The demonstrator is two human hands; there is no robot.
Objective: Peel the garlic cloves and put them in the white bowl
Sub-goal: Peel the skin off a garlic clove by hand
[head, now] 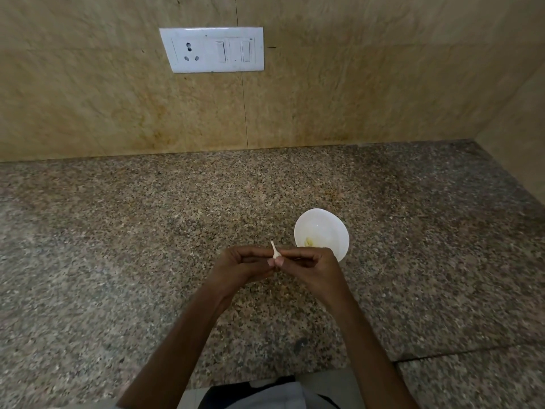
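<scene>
Above the speckled stone counter [147,246], the person pinches a single garlic clove [276,254] between both hands: the left hand [240,265] and the right hand [309,268] meet at their fingertips, each closed on the clove, whose pale pointed tip sticks up between them. The white bowl [327,222] stands on the counter just beyond the right hand, with a few yellowish peeled pieces lying near its front wall. The clove is likely very light and firm, wrapped in a thin, dry, papery skin that tears easily and clings; once bare it may turn slightly sticky or slick. A good hold seems to be the rounded body in one hand while the other hand's nails catch the skin at the tip or root end.
</scene>
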